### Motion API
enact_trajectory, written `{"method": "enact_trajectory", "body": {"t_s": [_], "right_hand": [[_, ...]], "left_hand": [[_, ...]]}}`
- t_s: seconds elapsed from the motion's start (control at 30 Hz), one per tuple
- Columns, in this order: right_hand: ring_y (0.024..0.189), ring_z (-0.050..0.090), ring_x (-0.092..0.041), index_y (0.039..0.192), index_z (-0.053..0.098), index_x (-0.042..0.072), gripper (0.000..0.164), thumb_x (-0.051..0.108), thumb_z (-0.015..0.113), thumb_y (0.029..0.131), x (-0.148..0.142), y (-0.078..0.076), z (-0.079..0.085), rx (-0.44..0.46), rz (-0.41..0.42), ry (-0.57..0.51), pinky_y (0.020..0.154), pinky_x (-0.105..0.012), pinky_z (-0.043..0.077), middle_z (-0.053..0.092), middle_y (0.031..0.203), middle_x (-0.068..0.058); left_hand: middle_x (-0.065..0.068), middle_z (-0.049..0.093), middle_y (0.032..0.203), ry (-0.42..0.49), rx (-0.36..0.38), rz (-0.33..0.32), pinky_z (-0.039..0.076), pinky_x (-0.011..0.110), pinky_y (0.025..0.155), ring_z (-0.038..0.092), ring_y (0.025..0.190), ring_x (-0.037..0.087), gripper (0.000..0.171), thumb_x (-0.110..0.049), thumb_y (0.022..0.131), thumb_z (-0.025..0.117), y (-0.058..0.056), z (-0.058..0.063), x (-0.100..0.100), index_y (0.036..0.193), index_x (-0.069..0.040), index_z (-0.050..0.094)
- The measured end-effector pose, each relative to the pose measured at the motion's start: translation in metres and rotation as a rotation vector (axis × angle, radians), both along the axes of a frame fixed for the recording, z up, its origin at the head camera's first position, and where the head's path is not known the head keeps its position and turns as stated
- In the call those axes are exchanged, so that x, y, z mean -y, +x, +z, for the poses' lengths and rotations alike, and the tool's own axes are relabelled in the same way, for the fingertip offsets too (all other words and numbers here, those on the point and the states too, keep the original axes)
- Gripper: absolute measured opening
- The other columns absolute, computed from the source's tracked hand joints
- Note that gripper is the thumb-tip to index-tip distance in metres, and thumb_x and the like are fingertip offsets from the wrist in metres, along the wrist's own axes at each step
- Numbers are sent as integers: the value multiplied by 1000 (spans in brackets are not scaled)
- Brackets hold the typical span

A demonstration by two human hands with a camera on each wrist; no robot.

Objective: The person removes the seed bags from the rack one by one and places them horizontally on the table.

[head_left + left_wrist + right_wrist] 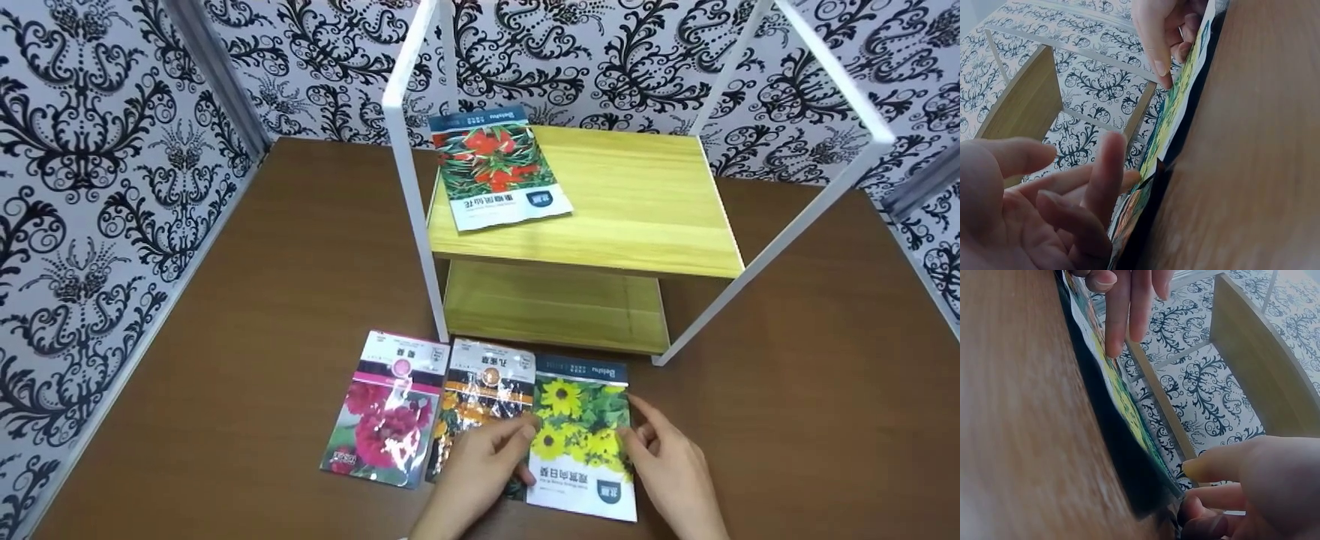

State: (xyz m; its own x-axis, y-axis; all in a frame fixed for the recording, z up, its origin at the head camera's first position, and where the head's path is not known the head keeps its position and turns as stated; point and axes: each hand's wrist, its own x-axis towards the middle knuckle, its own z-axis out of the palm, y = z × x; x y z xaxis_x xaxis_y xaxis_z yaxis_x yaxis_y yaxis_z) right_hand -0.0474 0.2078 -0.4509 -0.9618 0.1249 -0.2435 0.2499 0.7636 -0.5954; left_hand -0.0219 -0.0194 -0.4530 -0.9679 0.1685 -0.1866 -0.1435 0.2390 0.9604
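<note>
A seed packet with yellow flowers (574, 442) lies on the brown table in front of the shelf. My right hand (671, 465) pinches its right edge between thumb and fingers; the right wrist view shows the fingertips (1188, 503) at that edge. My left hand (480, 465) has loosely extended fingers touching where this packet meets the orange-flower seed packet (480, 379), which it partly covers. Left of that lies a pink-flower seed packet (390, 424). These packets form a row, their printing upside down to me.
A white-framed shelf (622, 330) with two wooden boards stands just behind the row. On its upper board (637, 202), at the left, lies a red-flower seed packet (495, 165). Black-and-white patterned walls (82, 225) enclose the brown table (247, 390).
</note>
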Motion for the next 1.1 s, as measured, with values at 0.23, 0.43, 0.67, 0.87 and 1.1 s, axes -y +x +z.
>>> {"method": "enact_trajectory", "body": {"t_s": [0.23,0.43,0.67,0.87,1.1], "right_hand": [[62,48,-14,132,42,24,46,33,55,88,0,6,5,-94,-77,-155,53,-25,39,56,82,-1],[63,56,-19,136,33,33,54,28,56,88,2,9,10,-256,-145,-393,53,-26,47,59,90,-6],[87,60,-20,139,29,25,58,14,55,89,6,6,24,-467,-95,-537,74,-22,49,57,104,-8],[97,57,-16,139,26,30,62,10,55,88,11,-1,50,-545,-23,-539,82,-19,44,53,113,-4],[98,57,-15,143,19,24,70,1,54,87,18,-11,90,-642,109,-498,82,-19,45,52,117,-9]], "left_hand": [[-6,64,100,76,-38,-72,46,26,70,60,60,13,36,-38,88,53,2,4,-1,120,-23,56],[1,63,96,147,-120,-4,49,27,62,59,73,23,31,-29,89,53,2,30,5,118,-19,58],[-1,60,100,208,-218,126,51,34,50,57,62,15,38,-21,88,56,-1,59,22,126,-27,49],[-3,43,132,233,-396,206,51,32,62,56,94,19,53,-14,88,56,-11,76,36,136,-21,36],[-8,37,136,145,-469,239,49,31,65,54,100,18,64,-13,89,54,-21,104,48,143,-21,20]]}}
